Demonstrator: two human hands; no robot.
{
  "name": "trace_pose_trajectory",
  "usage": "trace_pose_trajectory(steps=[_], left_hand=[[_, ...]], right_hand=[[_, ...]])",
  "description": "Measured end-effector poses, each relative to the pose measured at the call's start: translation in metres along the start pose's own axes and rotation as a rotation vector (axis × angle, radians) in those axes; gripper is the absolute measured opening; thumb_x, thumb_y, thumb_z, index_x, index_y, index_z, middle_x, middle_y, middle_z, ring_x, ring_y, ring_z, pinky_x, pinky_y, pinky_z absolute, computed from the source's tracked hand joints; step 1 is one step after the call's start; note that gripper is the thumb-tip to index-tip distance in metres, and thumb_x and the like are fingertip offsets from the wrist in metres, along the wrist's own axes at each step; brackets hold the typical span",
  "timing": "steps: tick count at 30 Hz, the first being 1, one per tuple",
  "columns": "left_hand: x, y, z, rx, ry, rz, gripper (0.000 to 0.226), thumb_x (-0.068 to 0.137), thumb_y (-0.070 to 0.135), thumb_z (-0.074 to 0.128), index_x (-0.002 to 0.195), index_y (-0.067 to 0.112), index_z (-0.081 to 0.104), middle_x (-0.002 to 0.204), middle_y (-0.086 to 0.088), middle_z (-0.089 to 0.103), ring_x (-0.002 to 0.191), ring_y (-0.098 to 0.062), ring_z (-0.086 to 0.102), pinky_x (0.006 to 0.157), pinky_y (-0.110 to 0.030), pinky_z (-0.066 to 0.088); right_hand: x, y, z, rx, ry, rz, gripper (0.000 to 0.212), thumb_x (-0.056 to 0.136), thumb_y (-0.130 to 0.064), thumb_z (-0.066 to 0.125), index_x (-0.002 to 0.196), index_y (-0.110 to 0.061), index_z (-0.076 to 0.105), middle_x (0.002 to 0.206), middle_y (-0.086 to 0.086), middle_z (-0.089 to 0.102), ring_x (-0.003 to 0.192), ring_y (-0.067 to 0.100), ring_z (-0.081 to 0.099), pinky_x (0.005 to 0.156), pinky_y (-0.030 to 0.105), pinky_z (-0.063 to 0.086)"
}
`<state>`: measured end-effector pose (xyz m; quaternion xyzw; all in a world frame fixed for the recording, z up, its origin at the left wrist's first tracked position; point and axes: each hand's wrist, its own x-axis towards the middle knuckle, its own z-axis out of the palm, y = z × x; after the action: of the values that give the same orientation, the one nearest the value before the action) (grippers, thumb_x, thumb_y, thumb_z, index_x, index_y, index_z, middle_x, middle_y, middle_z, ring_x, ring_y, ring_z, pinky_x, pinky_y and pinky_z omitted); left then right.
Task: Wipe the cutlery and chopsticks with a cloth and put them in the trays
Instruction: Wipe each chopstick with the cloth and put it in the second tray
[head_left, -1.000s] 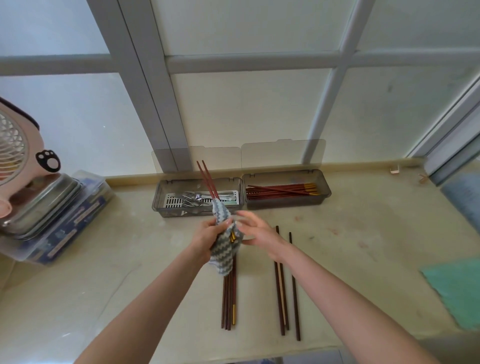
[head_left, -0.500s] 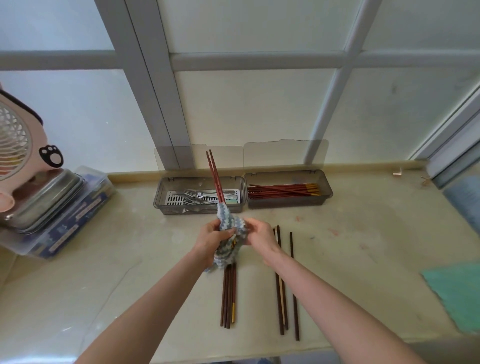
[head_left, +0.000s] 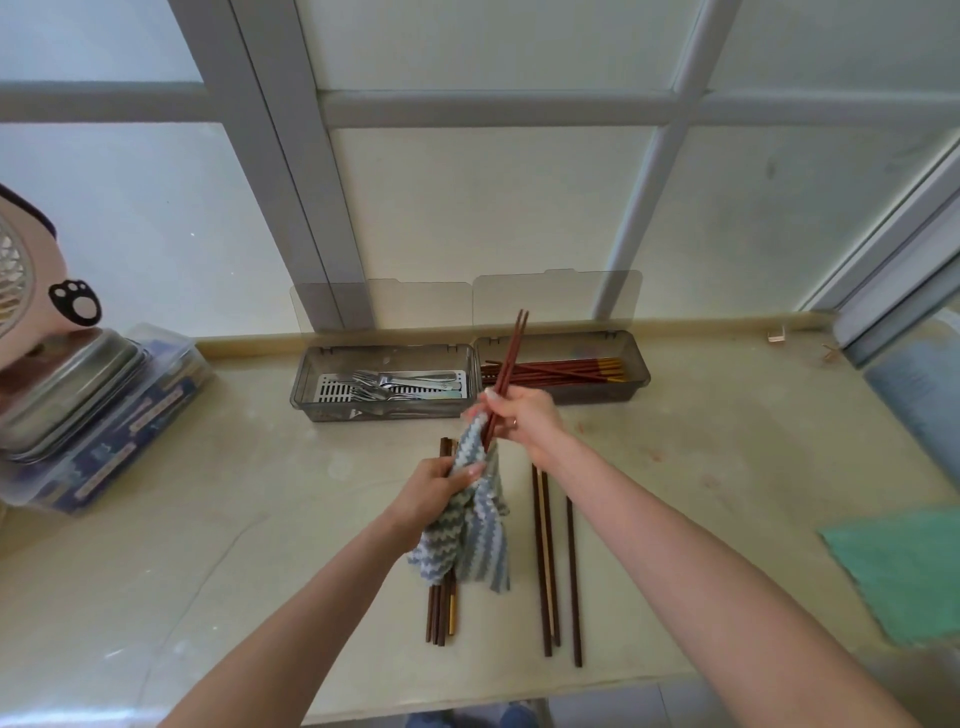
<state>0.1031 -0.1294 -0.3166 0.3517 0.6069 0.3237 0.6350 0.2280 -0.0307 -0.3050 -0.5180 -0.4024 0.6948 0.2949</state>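
You are at the wiping step, working on one pair of chopsticks (head_left: 508, 364). The grip of your right hand (head_left: 524, 423) is closed round the pair near its middle, fingers curled, with the tips pointing up and away toward the far side. The grip of your left hand (head_left: 439, 491) is bunched round the striped cloth (head_left: 480, 525), which wraps the pair's lower end. The pair is off the desk (head_left: 234, 519), just near of where the two trays meet.

As I read it, your next move is to slide the pair clear of the cloth. Then turn it to lie lengthwise and lower it into the right tray (head_left: 608, 392), where other chopsticks already lie. The left tray (head_left: 384, 413) holds forks. More chopsticks wait on the desk: a near bundle (head_left: 439, 616) under the cloth and a few loose ones (head_left: 540, 561) just right of it.

The pair's lower end is inside the cloth, so you cannot tell how much of it is covered. The cloth and your left hand hide the middle of the bundle, and its count is hard to make out. Whether the left tray holds anything besides forks is unclear. A green cloth (head_left: 904, 566) at the right is cut off by the frame edge.
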Motion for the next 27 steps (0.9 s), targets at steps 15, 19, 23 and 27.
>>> trace_pose_trajectory(steps=[15, 19, 23, 27], left_hand=[[-0.017, -0.012, -0.002, -0.232, 0.188, -0.036, 0.022, 0.087, 0.023, 0.063, 0.094, 0.002, 0.063, 0.097, -0.019, 0.069, 0.089, -0.03, 0.068, 0.075, -0.034, 0.054], [-0.019, -0.011, -0.005, -0.27, 0.257, -0.027, 0.023, 0.086, 0.019, 0.063, 0.1, 0.001, 0.063, 0.1, -0.018, 0.069, 0.092, -0.029, 0.067, 0.081, -0.036, 0.053], [-0.022, -0.016, -0.005, -0.301, 0.288, -0.048, 0.024, 0.088, 0.018, 0.06, 0.103, 0.0, 0.063, 0.099, -0.019, 0.069, 0.09, -0.028, 0.067, 0.075, -0.032, 0.053], [-0.023, -0.015, -0.005, -0.333, 0.302, -0.06, 0.027, 0.088, 0.019, 0.059, 0.106, -0.001, 0.062, 0.101, -0.019, 0.069, 0.092, -0.03, 0.067, 0.074, -0.032, 0.053]], right_hand=[[0.086, -0.031, -0.085, -1.29, 0.401, -0.518, 0.021, 0.097, -0.017, 0.048, 0.11, -0.013, 0.064, 0.105, 0.009, 0.066, 0.095, 0.025, 0.061, 0.076, 0.032, 0.048], [0.118, -0.011, -0.104, -1.462, 0.149, -0.109, 0.046, 0.097, -0.04, 0.047, 0.136, -0.018, 0.049, 0.138, 0.013, 0.051, 0.13, 0.033, 0.042, 0.114, 0.05, 0.02], [0.128, 0.001, -0.108, -1.311, 0.156, -0.072, 0.062, 0.096, -0.058, 0.028, 0.132, -0.015, 0.053, 0.14, 0.011, 0.05, 0.129, 0.032, 0.043, 0.113, 0.051, 0.025], [0.12, 0.014, -0.108, -1.482, 0.23, -0.234, 0.06, 0.098, -0.055, 0.02, 0.13, -0.019, 0.056, 0.137, 0.009, 0.049, 0.126, 0.031, 0.042, 0.106, 0.048, 0.03]])
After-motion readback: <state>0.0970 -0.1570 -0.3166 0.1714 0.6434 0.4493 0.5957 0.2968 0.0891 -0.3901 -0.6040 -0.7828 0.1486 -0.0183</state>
